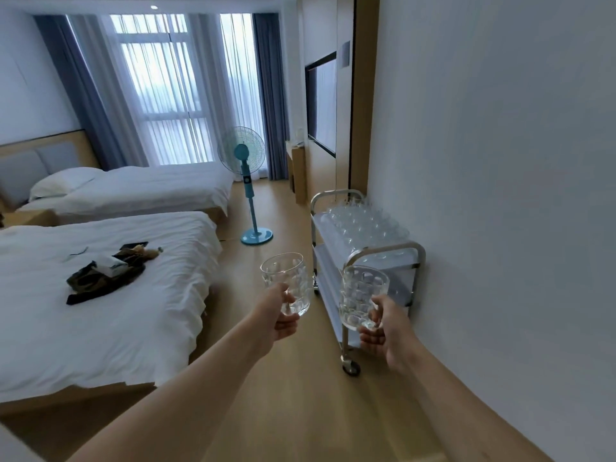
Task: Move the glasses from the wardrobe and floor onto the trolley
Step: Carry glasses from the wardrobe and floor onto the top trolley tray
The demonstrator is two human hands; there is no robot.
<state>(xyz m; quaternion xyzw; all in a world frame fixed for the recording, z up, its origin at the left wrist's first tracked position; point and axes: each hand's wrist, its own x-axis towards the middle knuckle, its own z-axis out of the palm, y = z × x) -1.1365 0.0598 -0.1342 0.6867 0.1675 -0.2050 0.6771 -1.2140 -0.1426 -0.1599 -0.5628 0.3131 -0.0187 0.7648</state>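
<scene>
Left glass [289, 281] upright, in air above floor, held low on its side by left hand [279, 316], fingers curled round it. Right glass [362, 296] upright, in front of trolley's near rail, right hand [383, 328] fingers wrapped round base. Trolley [386, 253] against right wall, top shelf full of glasses [365, 223]. Beds left; fan [248, 181] far.
</scene>
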